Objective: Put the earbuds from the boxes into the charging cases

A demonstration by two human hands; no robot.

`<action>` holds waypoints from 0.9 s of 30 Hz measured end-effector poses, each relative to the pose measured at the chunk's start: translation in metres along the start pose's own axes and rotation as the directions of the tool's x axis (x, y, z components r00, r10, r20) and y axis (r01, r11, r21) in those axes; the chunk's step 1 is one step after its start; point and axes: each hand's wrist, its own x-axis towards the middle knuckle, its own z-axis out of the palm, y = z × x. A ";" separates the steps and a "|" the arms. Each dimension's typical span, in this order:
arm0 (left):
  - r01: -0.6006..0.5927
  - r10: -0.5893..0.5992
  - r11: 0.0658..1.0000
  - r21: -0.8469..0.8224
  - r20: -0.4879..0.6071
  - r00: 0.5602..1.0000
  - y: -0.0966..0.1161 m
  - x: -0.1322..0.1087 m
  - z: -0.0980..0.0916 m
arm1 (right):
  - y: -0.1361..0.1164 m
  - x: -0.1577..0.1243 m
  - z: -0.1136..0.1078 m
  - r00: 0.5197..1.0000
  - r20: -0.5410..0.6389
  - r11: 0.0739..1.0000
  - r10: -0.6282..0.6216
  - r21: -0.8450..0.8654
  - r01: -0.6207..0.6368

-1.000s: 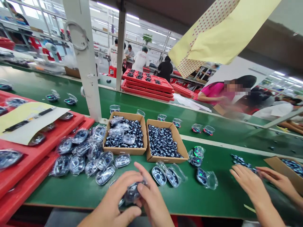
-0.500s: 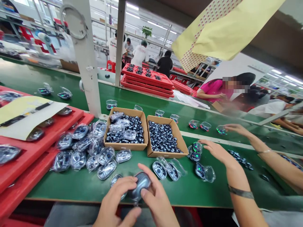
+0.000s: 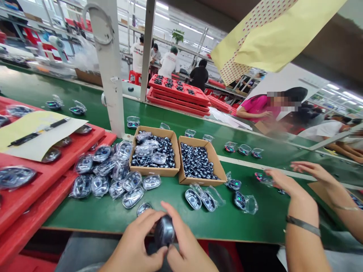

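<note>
Holding dark oval case in both hands over green surface

L hand & R hand cupped round it, fingers closed on case. Wrapped case just past L hand, bagged pile further left, 2 cardboard trays of dark cases ahead, red trays far left. Co-worker's hands reach in from right, well apart, near loose case in clear wrap.
</note>
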 end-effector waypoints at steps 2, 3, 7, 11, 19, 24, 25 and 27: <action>-0.019 0.020 1.000 -0.008 0.008 1.000 0.003 -0.003 -0.001 | 0.003 -0.006 0.000 1.000 -0.017 1.000 0.012 -0.003 -0.012; -0.021 0.022 0.999 -0.033 0.019 1.000 0.004 -0.004 0.000 | 0.004 -0.008 0.001 0.999 -0.032 1.000 0.012 0.000 -0.012; 0.045 -0.028 0.967 -0.249 0.071 0.997 -0.003 -0.005 0.009 | 0.006 -0.011 0.001 0.990 -0.128 0.998 -0.051 -0.031 0.047; 0.094 -0.090 0.900 -0.425 0.028 0.996 -0.019 -0.003 0.021 | -0.002 -0.002 -0.004 0.987 -0.131 0.991 -0.092 -0.107 0.079; 0.207 -0.118 0.690 -0.694 0.174 0.978 -0.027 0.005 0.011 | 0.002 0.020 -0.013 0.999 -0.033 0.995 -0.029 0.091 0.032; 0.195 -0.148 0.899 -0.392 0.145 0.978 -0.014 0.031 -0.008 | 0.016 0.041 -0.018 0.938 -0.340 0.957 -0.062 -0.288 -0.041; 0.152 -0.142 0.976 -0.156 0.076 0.987 -0.012 0.038 -0.014 | 0.017 0.047 -0.020 0.920 -0.373 0.893 -0.123 -0.446 -0.062; 0.089 -0.074 0.923 0.373 -0.055 0.996 -0.010 0.053 -0.025 | 0.017 0.060 -0.026 0.908 -0.369 0.717 -0.199 -0.686 -0.121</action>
